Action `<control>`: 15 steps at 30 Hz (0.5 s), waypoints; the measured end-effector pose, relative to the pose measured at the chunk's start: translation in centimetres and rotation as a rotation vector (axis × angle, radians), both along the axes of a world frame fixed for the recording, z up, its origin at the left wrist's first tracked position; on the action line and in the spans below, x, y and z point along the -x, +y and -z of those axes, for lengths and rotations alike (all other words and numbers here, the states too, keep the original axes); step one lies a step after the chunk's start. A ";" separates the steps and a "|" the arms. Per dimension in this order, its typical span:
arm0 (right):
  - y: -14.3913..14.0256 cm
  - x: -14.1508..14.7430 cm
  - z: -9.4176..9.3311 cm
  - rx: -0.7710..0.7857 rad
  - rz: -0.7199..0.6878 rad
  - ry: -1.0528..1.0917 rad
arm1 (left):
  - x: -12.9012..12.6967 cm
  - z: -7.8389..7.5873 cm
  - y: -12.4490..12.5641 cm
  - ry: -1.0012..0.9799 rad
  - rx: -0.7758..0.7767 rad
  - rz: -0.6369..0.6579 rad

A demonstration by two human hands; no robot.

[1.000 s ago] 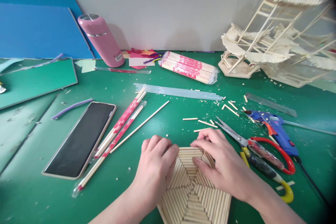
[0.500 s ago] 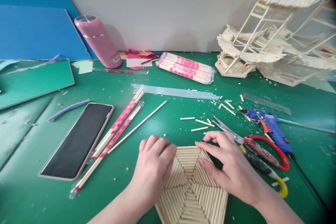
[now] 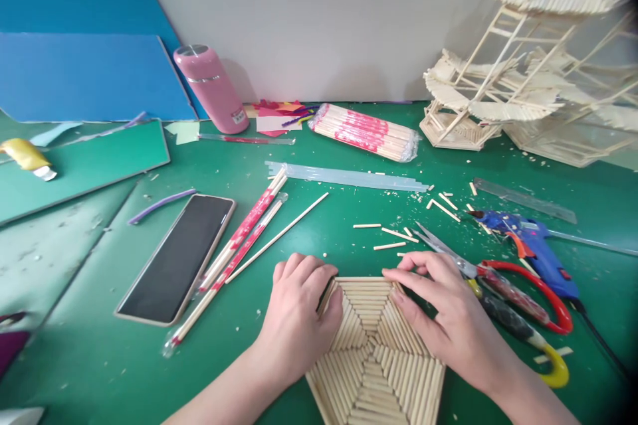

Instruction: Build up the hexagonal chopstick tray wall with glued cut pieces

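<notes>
Panel (image 3: 371, 378): on the table (image 3: 119, 378) between the hands, its near end cut off.
Left hand (image 3: 302, 315): fingers curled together over the panel's upper left edge, hiding it; whether clamped, one cannot tell.
Right hand (image 3: 443, 312): thumb and forefinger apart at the upper right edge; grip likewise unclear.
Purple thing (image 3: 10, 350): cut off, unidentifiable.
Yellow-handled tool (image 3: 513, 322): head hidden behind the right hand.
Stick model (image 3: 516, 111): cut off at right.
</notes>
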State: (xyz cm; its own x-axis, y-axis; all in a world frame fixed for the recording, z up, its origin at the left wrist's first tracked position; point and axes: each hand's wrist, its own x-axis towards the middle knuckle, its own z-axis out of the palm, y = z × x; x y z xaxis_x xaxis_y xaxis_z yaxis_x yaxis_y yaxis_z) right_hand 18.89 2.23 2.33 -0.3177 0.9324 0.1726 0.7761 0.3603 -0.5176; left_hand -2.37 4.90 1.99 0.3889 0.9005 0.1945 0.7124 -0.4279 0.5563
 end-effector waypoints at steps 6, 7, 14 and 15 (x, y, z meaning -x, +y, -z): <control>0.7 1.2 -0.1 -0.047 -0.011 0.044 | 0.1 0.2 -0.1 0.002 0.025 -0.003; 0.8 1.5 -0.2 -0.054 -0.014 0.043 | 0.1 0.2 0.0 0.001 0.025 -0.003; 2.0 4.2 -0.5 -0.015 -0.051 0.010 | 0.0 0.5 -0.1 0.030 0.000 -0.047; 2.1 4.5 -0.6 -0.005 -0.055 0.006 | 0.0 0.6 -0.1 0.033 -0.003 -0.050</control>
